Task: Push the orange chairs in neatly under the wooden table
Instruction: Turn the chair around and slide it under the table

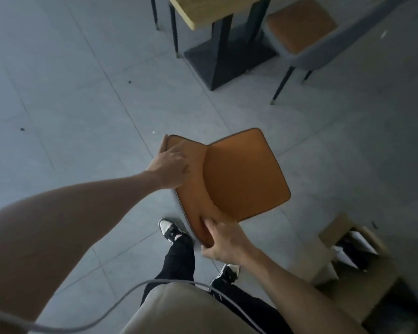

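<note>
Between the two hands stands the orange chair (239, 174), held by its backrest: the left hand (171, 167) rests curled over the far top corner, the right hand (223, 239) pinches the near corner. Its seat points up and right, toward the wooden worktop (203, 13), which is well apart ahead. A second orange chair (299, 25) is already tucked beside the pedestal base (225, 59). I judge the push must go forward, slightly right.
</note>
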